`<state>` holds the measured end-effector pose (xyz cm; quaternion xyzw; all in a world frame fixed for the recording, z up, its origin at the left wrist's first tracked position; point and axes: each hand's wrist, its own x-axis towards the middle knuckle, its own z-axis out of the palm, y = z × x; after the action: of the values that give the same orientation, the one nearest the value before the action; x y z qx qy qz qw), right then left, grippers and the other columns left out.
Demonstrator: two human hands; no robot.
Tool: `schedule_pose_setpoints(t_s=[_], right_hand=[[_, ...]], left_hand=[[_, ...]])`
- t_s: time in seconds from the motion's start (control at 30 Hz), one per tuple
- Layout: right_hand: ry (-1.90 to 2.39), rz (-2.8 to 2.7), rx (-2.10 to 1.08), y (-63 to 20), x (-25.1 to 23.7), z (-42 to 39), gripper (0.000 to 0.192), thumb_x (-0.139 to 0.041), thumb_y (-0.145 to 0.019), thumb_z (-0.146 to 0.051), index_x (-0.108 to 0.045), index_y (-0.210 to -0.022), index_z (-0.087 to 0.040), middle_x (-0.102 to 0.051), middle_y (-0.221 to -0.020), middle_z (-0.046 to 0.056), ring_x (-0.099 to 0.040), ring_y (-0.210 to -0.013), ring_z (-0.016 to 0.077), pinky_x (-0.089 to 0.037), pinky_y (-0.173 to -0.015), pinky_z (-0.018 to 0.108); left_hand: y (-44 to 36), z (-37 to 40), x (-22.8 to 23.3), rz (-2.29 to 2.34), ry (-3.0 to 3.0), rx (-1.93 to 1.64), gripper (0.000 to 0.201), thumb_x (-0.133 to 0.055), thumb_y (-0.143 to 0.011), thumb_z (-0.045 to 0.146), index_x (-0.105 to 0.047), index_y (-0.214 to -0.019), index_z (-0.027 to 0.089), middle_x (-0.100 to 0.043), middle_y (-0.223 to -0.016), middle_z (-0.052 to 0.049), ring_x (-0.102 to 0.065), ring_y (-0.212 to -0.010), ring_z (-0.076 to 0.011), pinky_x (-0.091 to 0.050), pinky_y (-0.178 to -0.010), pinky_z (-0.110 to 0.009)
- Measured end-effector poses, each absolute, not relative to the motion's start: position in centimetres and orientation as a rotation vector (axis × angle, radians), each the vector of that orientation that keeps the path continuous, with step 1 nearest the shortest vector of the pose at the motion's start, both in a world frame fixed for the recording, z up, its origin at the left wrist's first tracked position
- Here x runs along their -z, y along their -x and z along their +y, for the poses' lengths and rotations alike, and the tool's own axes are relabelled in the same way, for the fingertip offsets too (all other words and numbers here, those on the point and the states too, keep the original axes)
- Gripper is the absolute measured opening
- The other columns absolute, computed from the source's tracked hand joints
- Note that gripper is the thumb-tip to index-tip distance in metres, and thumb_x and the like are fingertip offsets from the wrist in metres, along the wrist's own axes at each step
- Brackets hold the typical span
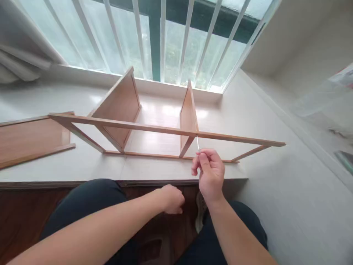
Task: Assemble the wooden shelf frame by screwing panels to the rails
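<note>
My right hand (pixel 209 167) is closed, pinching a thin silver rod (pixel 198 142) that looks like a hex key. The rod's far end meets the long front rail of a wooden frame (pixel 154 127), where an upright divider panel (pixel 188 106) joins it. A second, wider panel (pixel 118 105) stands attached to the frame further left. My left hand (pixel 172 199) hangs over the floor, apart from the frame, with curled fingers; anything inside them is hidden.
The frame rests on a white window ledge (pixel 110 171). At the left lies another wooden panel (pixel 33 138). Behind is a window with white bars (pixel 163 40), and a grey curtain (pixel 19 55) hangs left. A white wall (pixel 292 191) borders the right. My knees are against the ledge's front.
</note>
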<state>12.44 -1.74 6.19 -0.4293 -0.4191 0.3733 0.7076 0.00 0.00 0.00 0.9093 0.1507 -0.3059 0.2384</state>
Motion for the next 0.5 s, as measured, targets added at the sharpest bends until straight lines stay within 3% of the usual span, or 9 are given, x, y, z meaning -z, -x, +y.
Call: schedule_pose_setpoints(t_s=[0.5], right_hand=[[0.996, -1.039, -0.791, -12.6, -5.8, -2.7, 0.010, -0.058, -0.104, -0.029, -0.065, -0.102, -0.022, -0.061, -0.065, -0.004, -0.052, -0.052, 0.0098, -0.043, -0.049, 0.023]], left_hand=[[0.2, -0.1, 1.0, 0.412, -2.510, 0.768, 0.033, -0.062, -0.097, 0.045, -0.079, -0.112, 0.021, -0.076, -0.113, -0.015, -0.072, -0.104, -0.0382, -0.059, -0.082, -0.047]])
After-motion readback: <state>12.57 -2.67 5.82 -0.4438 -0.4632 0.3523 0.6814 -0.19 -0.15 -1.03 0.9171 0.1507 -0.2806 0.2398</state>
